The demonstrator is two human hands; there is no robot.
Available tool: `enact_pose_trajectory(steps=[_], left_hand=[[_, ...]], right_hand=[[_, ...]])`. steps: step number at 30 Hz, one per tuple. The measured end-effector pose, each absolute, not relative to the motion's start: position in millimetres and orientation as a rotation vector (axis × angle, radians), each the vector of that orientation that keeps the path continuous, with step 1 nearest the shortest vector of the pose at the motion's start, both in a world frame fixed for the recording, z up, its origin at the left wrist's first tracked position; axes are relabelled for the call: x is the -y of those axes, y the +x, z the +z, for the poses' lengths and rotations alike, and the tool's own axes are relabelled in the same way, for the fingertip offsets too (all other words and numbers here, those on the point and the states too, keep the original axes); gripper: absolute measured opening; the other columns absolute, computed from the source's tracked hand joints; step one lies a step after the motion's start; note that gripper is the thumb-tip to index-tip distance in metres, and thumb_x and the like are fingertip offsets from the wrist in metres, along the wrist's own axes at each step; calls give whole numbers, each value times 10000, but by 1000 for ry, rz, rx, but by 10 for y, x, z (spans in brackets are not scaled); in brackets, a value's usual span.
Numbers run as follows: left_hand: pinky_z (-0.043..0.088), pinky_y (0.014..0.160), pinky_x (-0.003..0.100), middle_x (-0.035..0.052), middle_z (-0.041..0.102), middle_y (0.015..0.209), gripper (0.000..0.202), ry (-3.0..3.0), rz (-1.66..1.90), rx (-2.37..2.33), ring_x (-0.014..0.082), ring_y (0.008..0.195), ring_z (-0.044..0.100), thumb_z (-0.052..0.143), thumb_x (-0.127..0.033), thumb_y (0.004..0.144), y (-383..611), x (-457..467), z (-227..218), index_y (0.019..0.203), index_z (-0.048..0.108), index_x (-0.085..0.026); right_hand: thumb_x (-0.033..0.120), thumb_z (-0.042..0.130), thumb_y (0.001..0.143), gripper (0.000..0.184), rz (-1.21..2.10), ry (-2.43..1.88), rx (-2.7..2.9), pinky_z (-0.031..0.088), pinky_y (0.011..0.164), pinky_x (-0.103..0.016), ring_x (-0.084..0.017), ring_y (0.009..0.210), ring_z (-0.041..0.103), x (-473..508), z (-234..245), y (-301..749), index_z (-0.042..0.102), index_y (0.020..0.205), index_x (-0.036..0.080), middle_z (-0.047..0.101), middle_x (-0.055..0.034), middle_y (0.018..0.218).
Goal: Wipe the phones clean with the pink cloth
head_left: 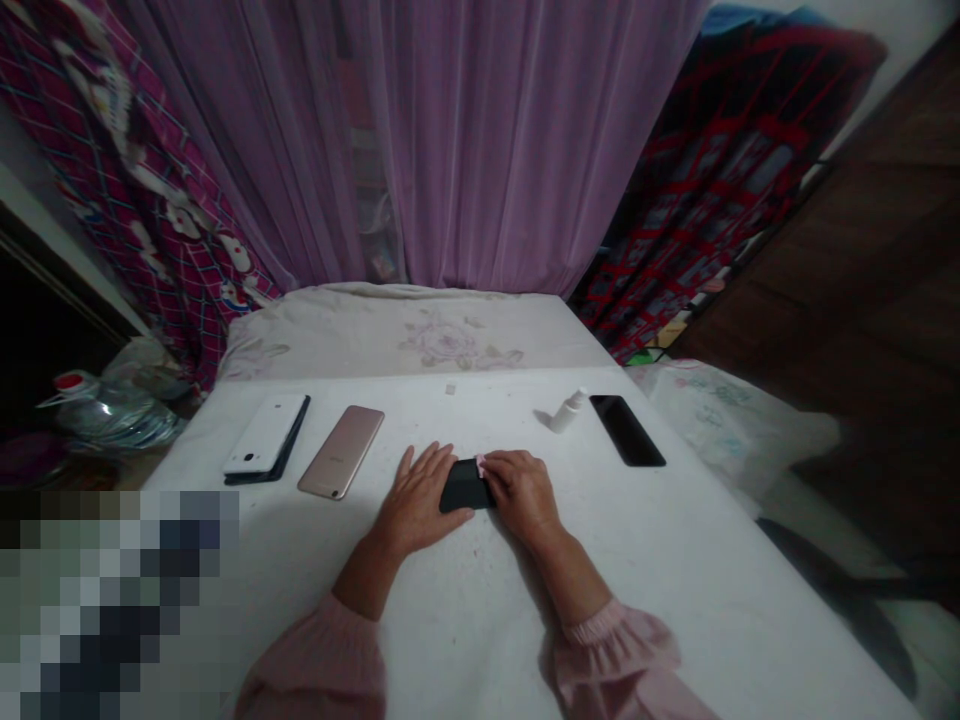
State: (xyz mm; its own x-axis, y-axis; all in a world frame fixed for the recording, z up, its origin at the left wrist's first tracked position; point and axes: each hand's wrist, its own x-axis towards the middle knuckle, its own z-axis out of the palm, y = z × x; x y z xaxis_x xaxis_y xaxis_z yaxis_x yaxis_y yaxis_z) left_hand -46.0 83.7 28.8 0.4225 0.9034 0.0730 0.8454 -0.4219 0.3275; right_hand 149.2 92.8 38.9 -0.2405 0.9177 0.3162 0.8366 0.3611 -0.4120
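Left hand (416, 500) lies open, fingers spread, against a dark handset (465, 490) on a white tabletop (675, 580); right hand (521, 492) curls over its end, pinching a pink wipe (480, 463). Beyond: gold phone (341, 452), white phone (262, 435), spray bottle (568, 412), black phone (627, 430).

A black phone (465, 488) lies angled on the white sheet (675, 560), pink cloth (480, 462) at its edge.
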Motion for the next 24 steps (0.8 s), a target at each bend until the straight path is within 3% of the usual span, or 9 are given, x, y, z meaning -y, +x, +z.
enact_pose_trajectory(steps=[9,24], left_hand=[[81,1195,515,127,386,1525,714,2425,316,-1539,297,1440,271,601,-522,828,-458,-839,295,1414,397,-169],[74,1192,518,125,382,1527,704,2439,343,-1517,291,1442,266,580,-523,839,-472,-848,265,1420,385,-176]], right_hand=[[198,576,895,191,115,-1701,1989,394,800,-332,-205,920,609,-915,385,1715,750,952,252,739,-16,1035],[214,562,901,208,112,-1673,2042,403,789,-333,-208,923,602,-951,400,1546,749,977,266,736,-28,1034]])
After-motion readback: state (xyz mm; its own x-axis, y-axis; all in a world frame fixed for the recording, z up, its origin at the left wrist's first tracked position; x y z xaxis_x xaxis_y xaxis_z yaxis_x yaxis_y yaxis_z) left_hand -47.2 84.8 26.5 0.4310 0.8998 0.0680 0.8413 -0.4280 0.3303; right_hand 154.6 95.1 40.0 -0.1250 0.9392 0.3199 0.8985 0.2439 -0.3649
